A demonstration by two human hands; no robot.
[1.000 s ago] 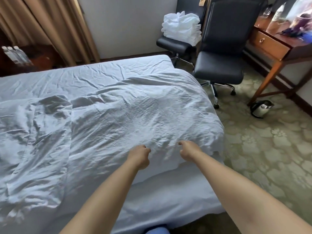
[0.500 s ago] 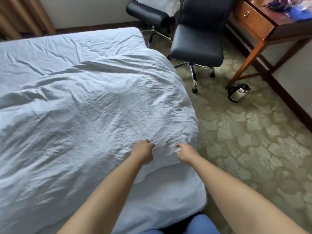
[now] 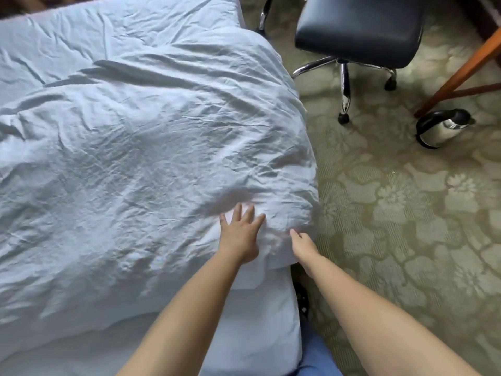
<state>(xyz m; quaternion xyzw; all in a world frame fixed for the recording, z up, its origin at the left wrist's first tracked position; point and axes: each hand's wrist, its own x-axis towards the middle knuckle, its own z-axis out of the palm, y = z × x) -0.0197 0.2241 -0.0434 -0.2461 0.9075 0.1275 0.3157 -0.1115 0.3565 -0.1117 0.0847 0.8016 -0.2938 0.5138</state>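
Note:
A crumpled white duvet (image 3: pixel 135 145) covers most of the bed (image 3: pixel 257 335); its near right corner hangs just past the mattress edge. My left hand (image 3: pixel 240 232) lies flat on the duvet near that corner, fingers spread and straight, pressing the fabric. My right hand (image 3: pixel 303 244) is at the corner itself, to the right of the left hand. Its thumb rests on top of the fabric and its fingers are tucked under the edge, holding the duvet.
A black swivel chair (image 3: pixel 357 31) on chrome legs stands on the patterned green carpet (image 3: pixel 406 240) beyond the bed's right side. A steel kettle (image 3: pixel 444 127) sits on the floor by a wooden desk leg (image 3: pixel 461 74).
My left hand has let go of the duvet and now lies open and flat on it. The view has tilted down and moved toward the bed's corner. My right hand stays at the corner.

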